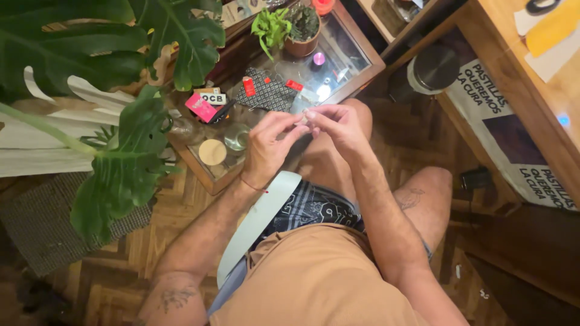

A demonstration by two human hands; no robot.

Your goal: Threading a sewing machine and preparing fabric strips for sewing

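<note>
Above the person's bare knee, in the head view, the left hand (266,145) and the right hand (338,127) meet fingertip to fingertip over a small pale rolled piece (305,119). It lies between the two hands, its long axis roughly level and running from one hand across to the other. Both hands pinch it: the left thumb and forefinger close on its left end, the right fingers press on its right end. It is too small to tell more of its shape. Neither hand is nearer; each holds one end. The piece is held in the air, just in front of the glass-topped low table (362,72), near its closer edge. On that table lie a patterned pouch (269,90), a pink packet (200,107) and a potted plant (302,27), all apart from the hands.
</note>
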